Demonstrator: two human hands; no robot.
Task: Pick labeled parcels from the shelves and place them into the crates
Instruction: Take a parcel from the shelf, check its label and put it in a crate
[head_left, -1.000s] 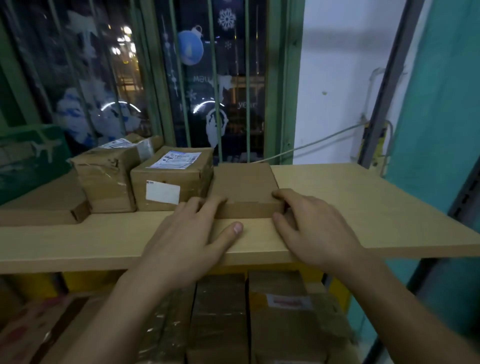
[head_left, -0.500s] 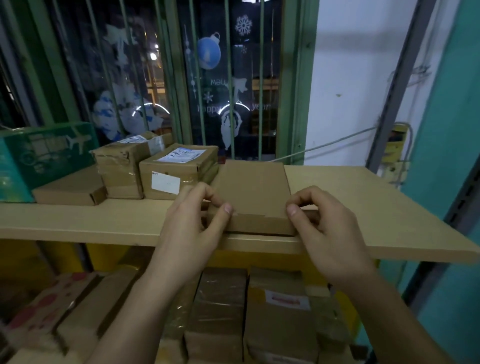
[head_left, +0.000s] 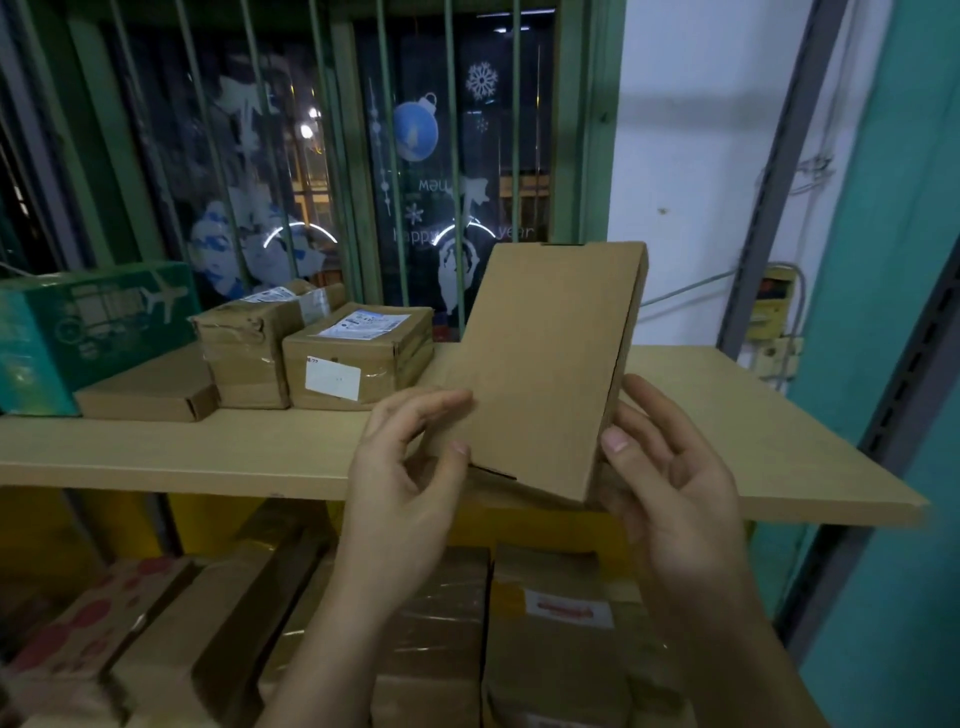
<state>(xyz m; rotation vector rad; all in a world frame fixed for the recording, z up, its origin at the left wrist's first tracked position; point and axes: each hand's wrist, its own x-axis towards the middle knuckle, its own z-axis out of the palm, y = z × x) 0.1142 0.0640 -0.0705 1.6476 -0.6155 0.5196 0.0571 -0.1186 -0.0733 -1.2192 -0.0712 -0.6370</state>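
A flat brown cardboard parcel (head_left: 545, 364) is tilted up on end above the front of the wooden shelf (head_left: 208, 457), its plain face toward me and no label showing. My left hand (head_left: 410, 488) pinches its lower left edge between thumb and fingers. My right hand (head_left: 670, 478) holds its lower right edge, thumb on the front. Two taped brown parcels with white labels (head_left: 358, 358) (head_left: 260, 343) stand on the shelf to the left.
A teal printed box (head_left: 78, 332) and a flat brown box (head_left: 150, 395) sit at the shelf's left end. Several wrapped parcels (head_left: 550, 634) fill the lower level among yellow bins. A barred window stands behind; a grey upright post (head_left: 769, 171) and teal wall are at right.
The flat parcel lay on the shelf with my hands at its near edge; both hands have gripped it, pulled it forward and tipped it up off the shelf.
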